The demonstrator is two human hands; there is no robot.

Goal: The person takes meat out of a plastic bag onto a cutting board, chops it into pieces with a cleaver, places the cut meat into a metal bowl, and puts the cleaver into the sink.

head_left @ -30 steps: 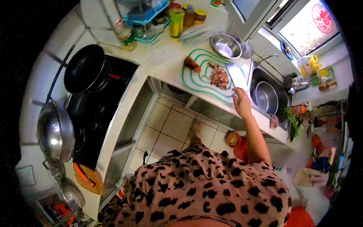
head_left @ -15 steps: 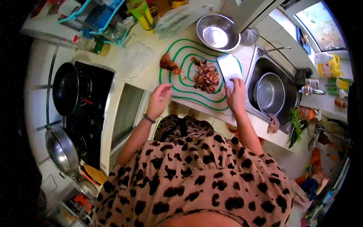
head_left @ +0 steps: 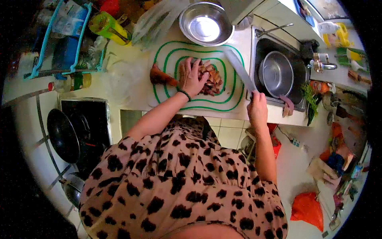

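Left of centre in the frame, a browned chunk of meat (head_left: 160, 76) lies on the green-lined cutting board (head_left: 207, 102) on the table (head_left: 137, 100), its right end just beside the left grip (head_left: 191, 79), whose spread fingers rest on the chopped meat (head_left: 215, 82); whether they grasp any pieces cannot be told. Right of centre, the knife (head_left: 240, 70) slants over the board's right side, its handle clenched in the right grip (head_left: 258, 108). Farther right, a steel basin (head_left: 277, 75) sits in the sink (head_left: 301, 73).
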